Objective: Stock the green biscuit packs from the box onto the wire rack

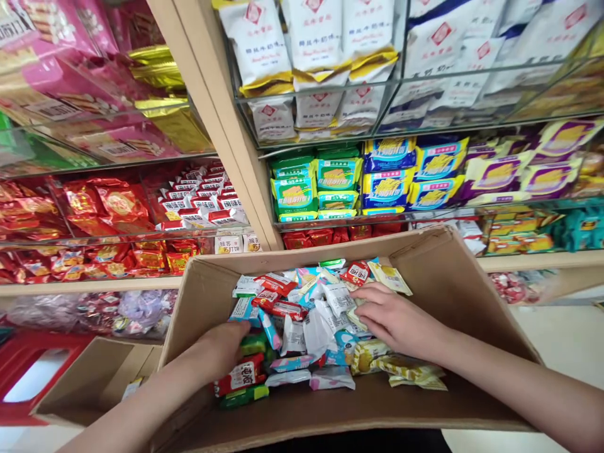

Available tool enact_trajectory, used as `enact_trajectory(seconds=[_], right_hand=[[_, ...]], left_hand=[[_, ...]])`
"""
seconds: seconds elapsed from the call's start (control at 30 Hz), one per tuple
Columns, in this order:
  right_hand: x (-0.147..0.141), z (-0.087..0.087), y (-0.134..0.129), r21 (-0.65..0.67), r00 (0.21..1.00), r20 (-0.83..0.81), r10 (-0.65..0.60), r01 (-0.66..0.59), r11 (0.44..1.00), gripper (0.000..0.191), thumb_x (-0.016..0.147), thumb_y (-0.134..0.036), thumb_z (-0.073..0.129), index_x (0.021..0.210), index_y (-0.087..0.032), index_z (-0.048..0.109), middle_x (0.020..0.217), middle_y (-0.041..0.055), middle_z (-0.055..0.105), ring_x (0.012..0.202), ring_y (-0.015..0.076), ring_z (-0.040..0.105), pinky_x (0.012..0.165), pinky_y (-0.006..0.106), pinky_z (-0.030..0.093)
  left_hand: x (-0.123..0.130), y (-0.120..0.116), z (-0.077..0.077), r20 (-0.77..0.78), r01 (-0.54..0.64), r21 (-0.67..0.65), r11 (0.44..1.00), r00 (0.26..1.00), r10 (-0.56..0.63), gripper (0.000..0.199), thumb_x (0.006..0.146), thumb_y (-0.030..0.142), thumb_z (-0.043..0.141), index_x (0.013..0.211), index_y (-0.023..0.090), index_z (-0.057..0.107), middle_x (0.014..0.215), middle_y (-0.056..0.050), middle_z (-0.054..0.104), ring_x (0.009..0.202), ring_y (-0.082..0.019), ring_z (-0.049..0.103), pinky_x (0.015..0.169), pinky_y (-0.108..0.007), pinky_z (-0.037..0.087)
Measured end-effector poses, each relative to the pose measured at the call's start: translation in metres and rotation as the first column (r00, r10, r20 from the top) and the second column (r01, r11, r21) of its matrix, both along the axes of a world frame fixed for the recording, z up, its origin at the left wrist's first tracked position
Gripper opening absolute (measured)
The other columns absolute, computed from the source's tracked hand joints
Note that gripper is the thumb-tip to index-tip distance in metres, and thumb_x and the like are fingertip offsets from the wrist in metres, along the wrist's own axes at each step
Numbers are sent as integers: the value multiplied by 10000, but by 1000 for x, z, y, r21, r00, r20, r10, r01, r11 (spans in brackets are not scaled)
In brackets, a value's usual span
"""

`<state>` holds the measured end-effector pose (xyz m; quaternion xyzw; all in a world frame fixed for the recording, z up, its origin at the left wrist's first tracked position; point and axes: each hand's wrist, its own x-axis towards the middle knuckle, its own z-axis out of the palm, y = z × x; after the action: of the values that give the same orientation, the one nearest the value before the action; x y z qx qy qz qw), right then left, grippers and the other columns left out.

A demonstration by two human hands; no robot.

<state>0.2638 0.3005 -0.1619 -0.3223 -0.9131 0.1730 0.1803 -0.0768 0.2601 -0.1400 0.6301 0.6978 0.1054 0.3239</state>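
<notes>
A large open cardboard box (427,251) holds a loose heap of small wrapped snack packets. My left hand (221,349) reaches in at the left, beside a light blue packet (244,311) and above a red packet (243,374). Its fingers are blurred and partly hidden, so its grip does not show. On the right side of the heap, my right hand (396,318) rests with fingers bent and apart. Its fingertips touch the packets beside a white packet (338,298). Yellow-striped packets (370,357) lie below that hand.
Store shelves rise behind the box, with white bags (316,38), green packs (295,192), blue packs (389,185) and red packs (111,201). A wooden upright (226,119) divides them. At lower left stand a smaller cardboard box (89,371) and a red crate (40,346).
</notes>
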Motion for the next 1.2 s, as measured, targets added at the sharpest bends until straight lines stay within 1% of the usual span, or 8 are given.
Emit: enact_trajectory(seconds=[0.17, 0.3, 0.4, 0.63, 0.8, 0.97, 1.07, 1.2], right_hand=[[-16, 17, -7, -475, 955, -238, -176, 43, 879, 197, 868, -291, 475, 821, -189, 638, 924, 89, 634, 888, 220, 576, 808, 402, 472], [-44, 31, -16, -932, 802, -345, -487, -233, 277, 412, 726, -564, 605, 930, -205, 597, 816, 29, 614, 737, 167, 599, 615, 301, 509], [-55, 36, -20, -936, 779, -348, -522, -324, 140, 539, 525, -519, 783, 910, -187, 601, 727, -20, 586, 636, 110, 555, 541, 218, 458], [-53, 38, -17, -928, 716, -363, -596, -339, 157, 457, 537, -452, 800, 805, -155, 580, 750, -9, 600, 636, 106, 532, 522, 211, 401], [-48, 37, -7, -852, 663, -501, -556, -267, 450, 340, 658, -429, 726, 796, -160, 572, 747, -23, 553, 688, 104, 490, 647, 237, 376], [-42, 35, -4, -813, 774, -497, -393, -257, 521, 264, 729, -378, 661, 858, -164, 577, 810, 11, 588, 755, 155, 532, 702, 287, 416], [-29, 53, 10, -729, 840, -441, -315, -131, 672, 251, 780, -347, 605, 945, -159, 616, 902, 48, 638, 827, 196, 574, 740, 323, 448], [-3, 98, 49, -399, 837, -397, -377, 212, 892, 273, 821, -305, 553, 1057, -179, 604, 1036, 60, 646, 916, 210, 591, 806, 357, 457]], left_hand=[[22, -6, 53, 23, 387, 129, 913, 919, -393, 290, 697, 22, 466, 804, 267, 581, 1063, -19, 608, 984, -193, 576, 823, -298, 459], [51, -7, 59, 28, 437, 498, 749, 855, -517, 285, 769, 53, 426, 843, 297, 552, 1299, -2, 484, 1174, -160, 495, 884, -239, 450], [63, -3, 45, 88, 363, 585, 725, 861, -502, 285, 781, 49, 445, 851, 307, 542, 1270, 9, 517, 1155, -144, 516, 885, -223, 453], [75, -2, 20, 565, -54, 378, 924, 805, -184, 135, 818, 268, 532, 877, 277, 654, 1175, -26, 600, 1115, -194, 540, 908, -261, 459], [93, -4, 16, 865, -242, -105, 965, 456, 208, 536, 725, 481, 636, 1215, 311, 498, 1087, -44, 627, 780, -201, 628, 580, -289, 547], [97, -3, 2, 786, -178, 27, 984, 612, 89, 429, 691, 434, 690, 1063, 242, 592, 946, -31, 651, 652, -143, 592, 518, -238, 528], [86, 7, 8, 625, -54, 242, 969, 773, -113, 398, 791, 430, 569, 1148, 254, 552, 1024, -48, 658, 796, -174, 636, 687, -278, 562], [74, 43, 40, -35, 261, 692, 674, 944, -329, 285, 867, 291, 445, 1109, 247, 589, 1181, -49, 604, 1084, -180, 564, 903, -294, 498]])
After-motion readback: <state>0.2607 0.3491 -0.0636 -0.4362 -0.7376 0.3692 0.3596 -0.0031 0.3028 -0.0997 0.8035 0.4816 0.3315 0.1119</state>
